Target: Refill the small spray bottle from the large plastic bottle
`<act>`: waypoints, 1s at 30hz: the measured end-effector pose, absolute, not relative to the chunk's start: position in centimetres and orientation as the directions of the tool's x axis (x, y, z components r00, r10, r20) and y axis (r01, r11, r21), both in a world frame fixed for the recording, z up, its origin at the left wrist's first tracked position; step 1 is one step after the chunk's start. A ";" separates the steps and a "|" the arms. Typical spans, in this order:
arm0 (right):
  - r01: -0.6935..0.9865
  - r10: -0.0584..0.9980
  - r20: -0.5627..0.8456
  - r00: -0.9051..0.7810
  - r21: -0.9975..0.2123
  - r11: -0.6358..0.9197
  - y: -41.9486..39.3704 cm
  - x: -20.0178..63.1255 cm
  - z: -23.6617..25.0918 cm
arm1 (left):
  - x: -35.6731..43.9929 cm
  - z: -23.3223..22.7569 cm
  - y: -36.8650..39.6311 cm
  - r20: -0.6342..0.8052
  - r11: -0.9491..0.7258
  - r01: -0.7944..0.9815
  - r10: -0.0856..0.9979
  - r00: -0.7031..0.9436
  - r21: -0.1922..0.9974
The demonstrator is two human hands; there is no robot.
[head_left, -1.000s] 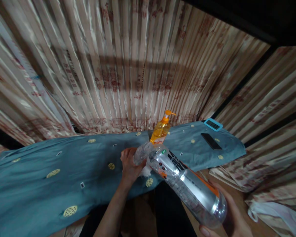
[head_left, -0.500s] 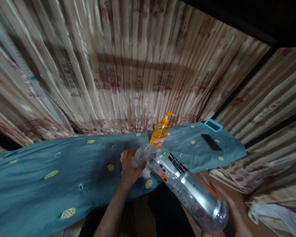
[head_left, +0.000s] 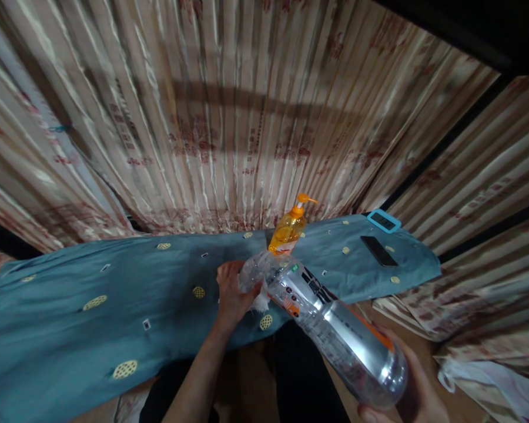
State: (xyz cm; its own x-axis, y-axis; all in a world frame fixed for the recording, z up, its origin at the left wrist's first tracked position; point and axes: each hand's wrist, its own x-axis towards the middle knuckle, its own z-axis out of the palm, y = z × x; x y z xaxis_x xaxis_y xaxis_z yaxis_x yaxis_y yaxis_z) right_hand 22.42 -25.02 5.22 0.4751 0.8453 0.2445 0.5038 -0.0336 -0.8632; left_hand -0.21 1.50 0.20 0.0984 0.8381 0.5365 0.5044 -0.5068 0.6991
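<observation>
Barely anything has changed since a second ago: the left hand [head_left: 231,292] still grips the neck end of the bottle [head_left: 330,332], the right hand [head_left: 412,390] still cups its base, and only the view has drifted a touch, so the pump bottle [head_left: 290,228] sits slightly higher in frame.

Now the bottle lies tilted, clear plastic with a printed label, neck toward the blue cloth [head_left: 114,305], base low at the right and out past the cloth's near edge. Left fingers are closed round the neck, with a bit of white tissue or cloth [head_left: 261,301] bunched against them; what exactly it is I cannot tell. Right hand is curled under the base, holding its weight.

Hard to read: the cap is hidden behind the left hand and the crinkled plastic. The right hand is cut off by the bottom edge, only fingertips and palm showing. The label's print is too blurred to read.

Around it, the pump bottle stands upright just behind the bottle's neck, near the curtain [head_left: 247,117] at the cloth's far edge. A dark phone [head_left: 378,251] and a blue-framed device [head_left: 383,221] lie well apart at the right end. Wide open cloth stretches to the left of the hand. A white bag [head_left: 489,382] sits low at right.
</observation>
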 end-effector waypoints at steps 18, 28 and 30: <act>0.613 0.896 0.229 0.380 -0.788 -0.058 -26.3 25.3 3.1 | -0.2 0.2 1.4 0.568 -0.531 0.507 0.817 0.096 0.679; 0.538 0.854 0.193 0.483 -0.835 -0.116 -25.8 23.5 4.3 | -0.3 0.0 1.4 0.590 -0.552 0.508 0.801 0.103 0.661; 0.552 0.851 0.194 0.488 -0.824 -0.129 -25.7 23.4 4.7 | -0.2 0.0 1.5 0.587 -0.548 0.509 0.804 0.099 0.664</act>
